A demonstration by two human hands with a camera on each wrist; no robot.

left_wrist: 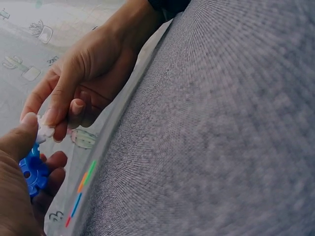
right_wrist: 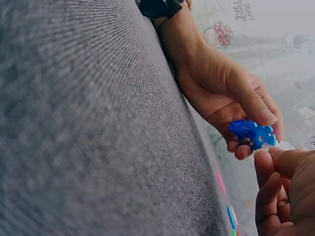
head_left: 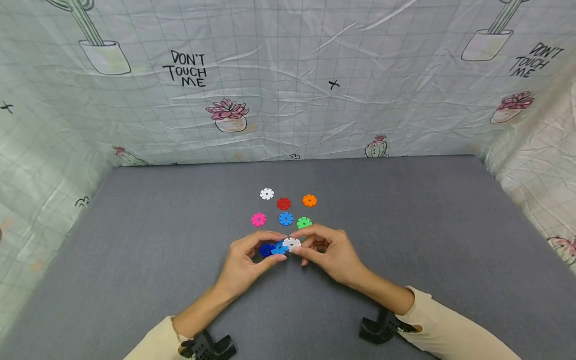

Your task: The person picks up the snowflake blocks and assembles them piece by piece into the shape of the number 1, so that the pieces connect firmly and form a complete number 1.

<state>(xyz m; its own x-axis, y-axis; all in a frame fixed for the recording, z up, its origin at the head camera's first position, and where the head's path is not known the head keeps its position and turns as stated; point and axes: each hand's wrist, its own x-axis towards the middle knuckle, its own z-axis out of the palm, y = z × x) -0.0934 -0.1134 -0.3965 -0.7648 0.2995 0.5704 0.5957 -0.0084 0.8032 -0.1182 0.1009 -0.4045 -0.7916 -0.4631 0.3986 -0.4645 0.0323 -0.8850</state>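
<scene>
Between both hands is a short chain of notched plastic discs: a dark blue disc (head_left: pixel 266 250), a light blue disc (head_left: pixel 279 248) and a white disc (head_left: pixel 292 243). My left hand (head_left: pixel 243 260) pinches the light blue disc between thumb and fingers, with the dark blue one inside its curl. From the other side, my right hand (head_left: pixel 332 252) pinches the white disc by thumb and forefinger. In the right wrist view the light blue disc (right_wrist: pixel 263 138) meets the white one at its edge, and the dark blue disc (right_wrist: pixel 239 128) sits at an angle to it.
Beyond the hands, loose discs lie flat on the grey table (head_left: pixel 180 225): white (head_left: pixel 267 194), red (head_left: pixel 284 204), orange (head_left: pixel 310 200), pink (head_left: pixel 258 219), blue (head_left: pixel 286 219) and green (head_left: pixel 304 223). A printed cloth (head_left: pixel 288 110) hangs behind the table.
</scene>
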